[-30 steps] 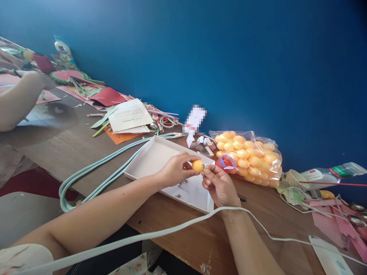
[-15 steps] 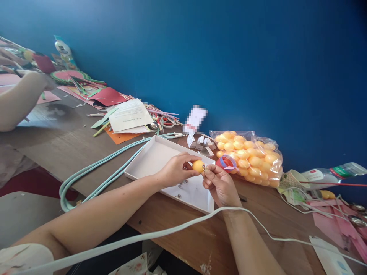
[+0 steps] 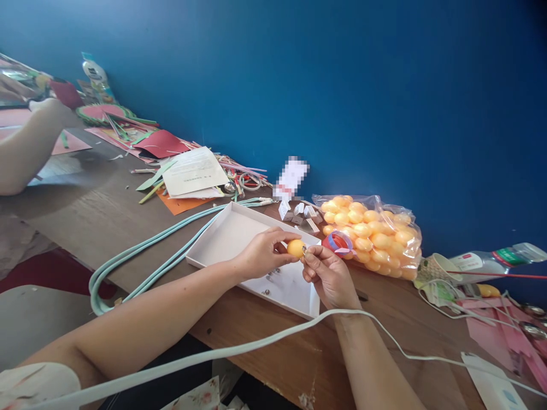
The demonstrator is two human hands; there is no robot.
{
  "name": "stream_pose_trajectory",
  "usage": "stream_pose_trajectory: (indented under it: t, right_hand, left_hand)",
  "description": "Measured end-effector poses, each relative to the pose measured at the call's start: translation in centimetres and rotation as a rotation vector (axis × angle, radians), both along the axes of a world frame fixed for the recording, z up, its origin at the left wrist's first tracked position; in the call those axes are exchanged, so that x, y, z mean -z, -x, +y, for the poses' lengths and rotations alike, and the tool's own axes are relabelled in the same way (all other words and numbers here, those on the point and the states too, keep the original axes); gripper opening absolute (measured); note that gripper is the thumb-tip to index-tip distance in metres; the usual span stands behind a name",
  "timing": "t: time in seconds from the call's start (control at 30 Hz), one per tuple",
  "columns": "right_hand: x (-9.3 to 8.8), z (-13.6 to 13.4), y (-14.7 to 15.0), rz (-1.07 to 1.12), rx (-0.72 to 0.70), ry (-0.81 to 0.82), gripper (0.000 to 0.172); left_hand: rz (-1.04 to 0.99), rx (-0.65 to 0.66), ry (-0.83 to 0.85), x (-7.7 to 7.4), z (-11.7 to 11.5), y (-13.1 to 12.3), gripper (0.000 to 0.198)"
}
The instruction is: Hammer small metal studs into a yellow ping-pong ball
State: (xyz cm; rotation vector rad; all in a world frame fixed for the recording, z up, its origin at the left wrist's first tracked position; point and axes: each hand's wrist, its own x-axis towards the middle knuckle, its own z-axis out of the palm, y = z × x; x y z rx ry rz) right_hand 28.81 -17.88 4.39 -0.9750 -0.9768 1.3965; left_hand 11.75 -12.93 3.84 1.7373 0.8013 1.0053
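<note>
Yellow ball — held up between the two hands, over the right-hand end of a shallow white tray. Beneath everything runs the brown tabletop, and the tray lies by its near edge. A doubled turquoise cord loops to the left of the tray. Farther back and to the right, near the tabletop's far edge, sits a clear plastic bag full of similar yellow balls, with a red and blue roll in front of it.

The left hand is nearly closed, thumb and fingers curved round the ball's left side. The right hand has its other fingers curled and its thumb and forefinger pinched on a small metal piece at the ball's right end; whether the two are joined is too small to tell.

As for handling, the ball looks light, smooth and perhaps a bit slippery, probably a thin, stiff shell that could dent — best held by its round sides, gently, with the metal end left free. Smallest of all, a few shiny beads lie in the tray.
</note>
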Motion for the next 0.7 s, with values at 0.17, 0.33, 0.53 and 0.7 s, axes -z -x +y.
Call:
stream_pose_trajectory:
  t: [0.17,0.33,0.53,0.7]
  right_hand:
    - [0.04,0.00,-0.07,-0.005,-0.002,-0.010,0.014]
    - [-0.04,-0.05,0.05,0.006,0.002,-0.006,0.017]
    - [-0.11,-0.08,0.21,0.023,0.006,0.005,0.017]
    - [-0.23,-0.18,0.23,0.029,0.004,0.017,0.017]
  left_hand:
    - [-0.005,-0.003,-0.011,0.05,0.06,0.00,0.042]
    - [0.001,-0.010,-0.019,0.07,0.05,-0.02,0.041]
    - [-0.017,-0.001,-0.017,0.22,0.09,-0.07,0.041]
    - [-0.024,0.001,-0.032,0.44,0.17,-0.07,0.041]
